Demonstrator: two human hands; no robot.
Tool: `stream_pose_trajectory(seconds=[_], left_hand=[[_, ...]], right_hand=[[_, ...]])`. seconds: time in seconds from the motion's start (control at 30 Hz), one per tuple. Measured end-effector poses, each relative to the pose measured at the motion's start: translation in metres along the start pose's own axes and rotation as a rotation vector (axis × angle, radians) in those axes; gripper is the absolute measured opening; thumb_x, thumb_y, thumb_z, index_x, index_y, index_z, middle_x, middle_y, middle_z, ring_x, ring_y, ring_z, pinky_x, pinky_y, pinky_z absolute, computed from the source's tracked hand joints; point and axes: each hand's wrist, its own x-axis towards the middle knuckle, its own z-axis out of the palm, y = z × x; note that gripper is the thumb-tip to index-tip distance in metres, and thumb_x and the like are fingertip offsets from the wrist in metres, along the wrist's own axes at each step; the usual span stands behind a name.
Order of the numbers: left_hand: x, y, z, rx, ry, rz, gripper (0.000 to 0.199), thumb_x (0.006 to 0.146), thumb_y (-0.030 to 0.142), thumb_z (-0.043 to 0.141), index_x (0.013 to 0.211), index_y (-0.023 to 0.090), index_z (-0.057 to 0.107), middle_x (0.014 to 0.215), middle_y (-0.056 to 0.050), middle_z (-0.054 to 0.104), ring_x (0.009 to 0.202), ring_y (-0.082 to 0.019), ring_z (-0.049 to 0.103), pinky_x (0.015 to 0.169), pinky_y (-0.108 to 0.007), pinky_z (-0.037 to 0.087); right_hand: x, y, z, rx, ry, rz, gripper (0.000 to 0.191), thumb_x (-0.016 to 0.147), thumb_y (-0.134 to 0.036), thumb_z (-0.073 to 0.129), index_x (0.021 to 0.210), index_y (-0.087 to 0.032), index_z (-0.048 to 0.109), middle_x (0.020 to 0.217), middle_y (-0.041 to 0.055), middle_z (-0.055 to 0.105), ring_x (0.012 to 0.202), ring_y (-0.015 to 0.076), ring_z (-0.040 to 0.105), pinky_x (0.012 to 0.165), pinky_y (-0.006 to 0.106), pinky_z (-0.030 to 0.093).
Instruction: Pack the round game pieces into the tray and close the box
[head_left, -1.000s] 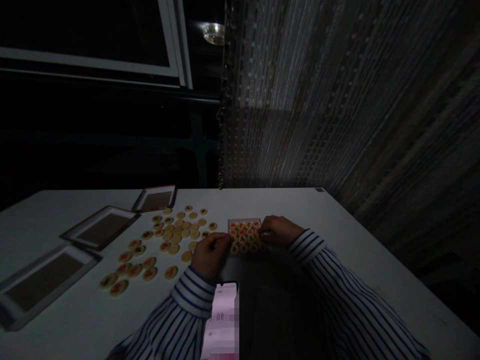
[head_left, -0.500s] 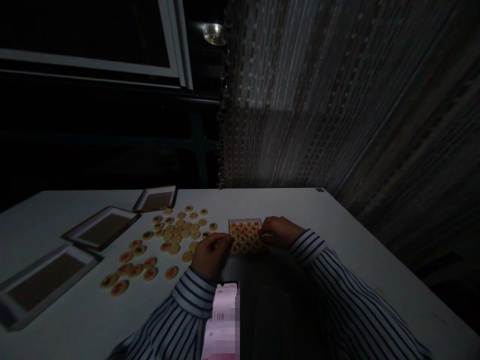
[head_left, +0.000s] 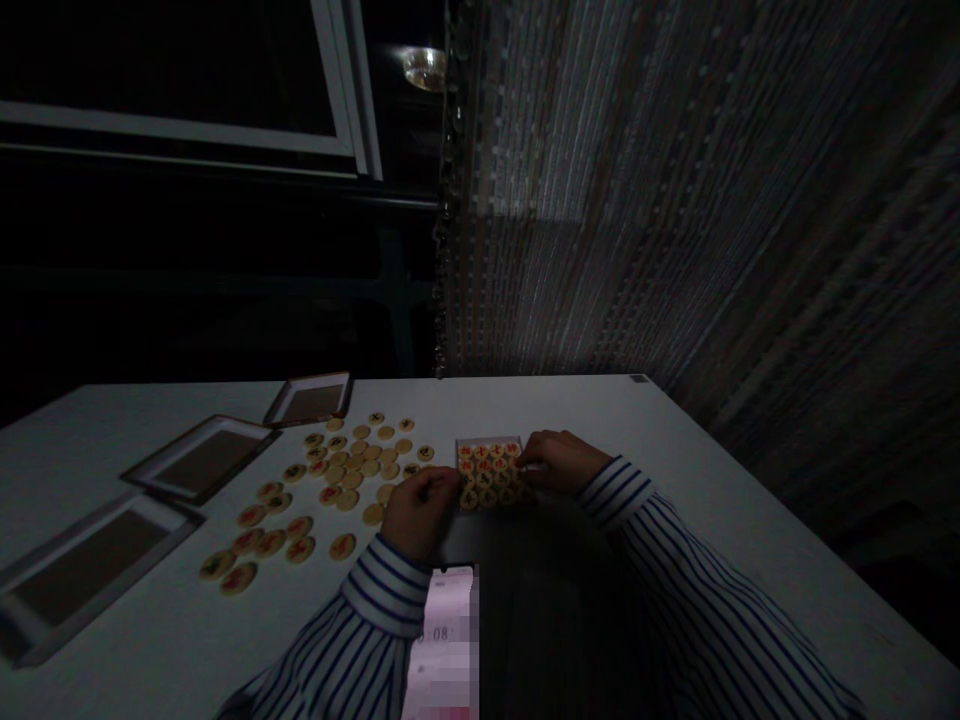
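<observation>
Box point(head_left: 489, 441) of discs point(head_left: 484, 466) toward far edge of table point(head_left: 585, 403), between left hand point(head_left: 418, 508), curled at its left edge, and right hand point(head_left: 564, 463), curled at its right edge; cannot tell whether either grips. Loose discs point(head_left: 352, 480) toward table's left edge.

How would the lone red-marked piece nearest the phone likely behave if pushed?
Lying flat on the table, the piece would probably slide rather than tip. Its round rim suggests it could roll if stood on edge.
</observation>
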Motion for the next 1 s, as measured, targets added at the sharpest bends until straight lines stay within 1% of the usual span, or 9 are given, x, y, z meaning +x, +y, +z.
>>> stream_pose_trajectory(seconds=[0.07,0.2,0.3,0.47,0.63,0.77,0.9,1.0], left_hand=[[0.0,-0.001,0.0,0.004,-0.006,-0.012,0.025,0.06,0.038,0.058,0.068,0.015,0.065,0.061,-0.003,0.067,0.061,-0.016,0.061,0.058,-0.027,0.049],[0.0,-0.002,-0.001,-0.004,-0.004,-0.021,0.027,0.06,0.039,0.058,0.069,0.015,0.065,0.064,-0.004,0.068,0.063,-0.017,0.062,0.06,-0.028,0.049],[0.0,-0.003,-0.001,-0.006,0.009,-0.017,0.026,0.06,0.039,0.059,0.069,0.015,0.065,0.064,-0.004,0.068,0.063,-0.017,0.062,0.06,-0.028,0.05],[0.001,-0.002,-0.002,0.013,0.031,0.001,0.025,0.061,0.039,0.058,0.069,0.017,0.066,0.066,-0.004,0.069,0.065,-0.017,0.063,0.062,-0.028,0.05],[0.0,0.004,-0.004,0.026,0.076,0.003,0.026,0.06,0.039,0.058,0.069,0.015,0.066,0.067,-0.004,0.068,0.066,-0.017,0.062,0.065,-0.029,0.05],[-0.001,0.005,-0.004,0.054,0.1,0.027,0.026,0.062,0.039,0.057,0.069,0.015,0.066,0.066,-0.004,0.067,0.064,-0.017,0.061,0.064,-0.029,0.049],[-0.002,0.005,-0.005,0.072,0.111,0.05,0.025,0.063,0.037,0.057,0.071,0.015,0.065,0.067,-0.004,0.067,0.064,-0.016,0.061,0.064,-0.029,0.05],[-0.003,0.005,-0.005,0.087,0.122,0.064,0.023,0.065,0.036,0.055,0.069,0.016,0.065,0.063,-0.003,0.066,0.062,-0.016,0.061,0.061,-0.028,0.05]], right_hand=[[-0.002,0.0,-0.005,-0.006,0.043,0.014,0.024,0.076,-0.031,0.052,0.094,-0.021,0.065,0.09,0.0061,0.062,0.084,0.0172,0.055,0.073,0.026,0.038],[-0.006,-0.005,-0.019,-0.041,0.142,0.038,0.022,0.079,-0.024,0.046,0.087,-0.018,0.065,0.086,0.0063,0.063,0.082,0.0157,0.055,0.075,0.026,0.037],[-0.01,-0.01,-0.028,-0.063,0.192,0.033,0.021,0.08,-0.023,0.045,0.086,-0.016,0.064,0.084,0.0065,0.063,0.081,0.0156,0.055,0.074,0.026,0.037],[-0.014,-0.017,-0.034,-0.078,0.257,0.031,0.019,0.08,-0.022,0.044,0.084,-0.015,0.062,0.08,0.0055,0.064,0.077,0.015,0.056,0.073,0.027,0.035],[-0.014,-0.021,-0.035,-0.088,0.237,0.035,0.02,0.08,-0.023,0.044,0.086,-0.016,0.062,0.082,0.0058,0.064,0.081,0.0155,0.057,0.073,0.026,0.035],[-0.013,-0.025,-0.035,-0.09,0.218,0.046,0.021,0.081,-0.023,0.044,0.086,-0.016,0.062,0.084,0.0064,0.065,0.083,0.016,0.057,0.074,0.027,0.034],[-0.01,-0.028,-0.033,-0.059,0.199,0.01,0.021,0.081,-0.023,0.043,0.087,-0.016,0.063,0.083,0.006,0.065,0.082,0.0157,0.057,0.074,0.027,0.034],[-0.006,-0.028,-0.03,-0.043,0.189,-0.013,0.021,0.081,-0.024,0.043,0.086,-0.016,0.062,0.082,0.0055,0.065,0.08,0.0155,0.057,0.072,0.026,0.035]])
